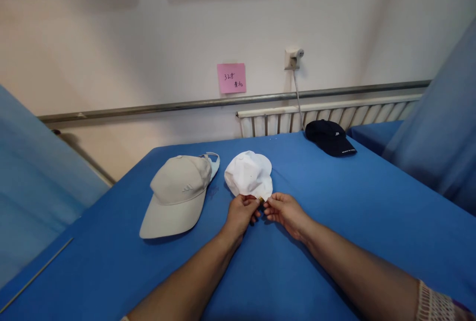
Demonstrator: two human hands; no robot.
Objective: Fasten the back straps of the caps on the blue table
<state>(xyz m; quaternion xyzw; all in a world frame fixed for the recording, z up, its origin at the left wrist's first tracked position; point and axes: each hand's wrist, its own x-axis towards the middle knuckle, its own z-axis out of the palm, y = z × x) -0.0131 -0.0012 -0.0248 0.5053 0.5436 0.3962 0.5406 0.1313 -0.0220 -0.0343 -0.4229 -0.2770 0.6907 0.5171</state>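
A white cap (248, 173) lies on the blue table (334, 212) at the centre. My left hand (241, 213) and my right hand (284, 210) meet at its near edge, both with fingers pinched on the cap's back strap, where a small brownish buckle shows between them. A beige cap (178, 193) lies flat just left of the white one, brim toward me. A dark navy cap (329, 137) rests at the table's far right edge, away from both hands.
The wall behind carries a pink sticky note (231, 78), a metal rail (186, 104), a white radiator (327, 115) and a socket with a cable (293, 59). Blue fabric panels rise on the left (33, 172) and right (442, 122).
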